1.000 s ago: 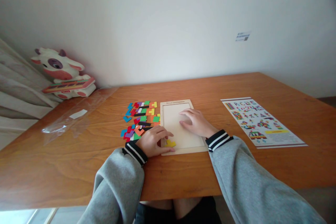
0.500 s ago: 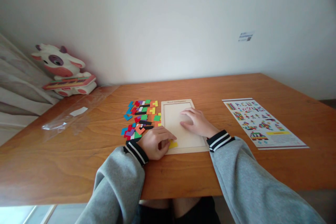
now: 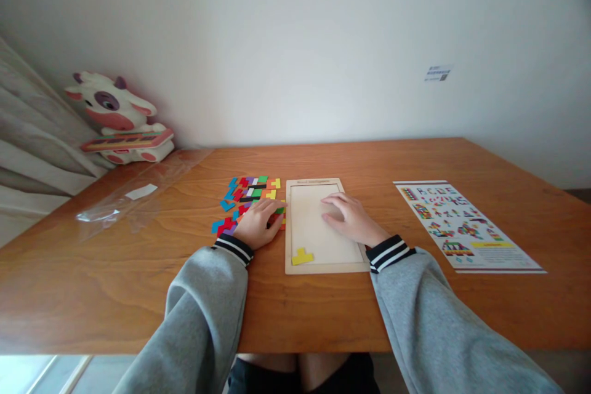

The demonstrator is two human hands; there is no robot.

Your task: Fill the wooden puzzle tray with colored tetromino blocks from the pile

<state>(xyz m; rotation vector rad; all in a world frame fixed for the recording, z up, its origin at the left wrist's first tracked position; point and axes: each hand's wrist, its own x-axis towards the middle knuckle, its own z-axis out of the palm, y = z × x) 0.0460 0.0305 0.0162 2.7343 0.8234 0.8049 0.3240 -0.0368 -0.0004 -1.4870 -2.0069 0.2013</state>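
Over the near part of a pile of coloured puzzle pieces (image 3: 252, 191), my left hand (image 3: 259, 221) bends its fingers downward, thumb and forefinger apart, beside a green piece. It covers some of the pile, and I see nothing held in it. A shallow wooden puzzle tray (image 3: 289, 240) lies to the right of the pile. In the tray's near left corner sits a stepped yellow puzzle piece (image 3: 302, 257). My right hand (image 3: 351, 218) rests over the tray's right side, its thumb and fingers apart with nothing between them.
A printed sheet of coloured patterns (image 3: 466, 225) lies on the wooden table (image 3: 323, 314) at the right. At the back left stands a toy cow with a keyboard (image 3: 122, 120), and a clear plastic bag (image 3: 115, 212) lies in front of it.
My left hand has left the yellow piece in the tray's corner and moved up and left onto the pile. My right hand stays over the tray. The view has shifted slightly.
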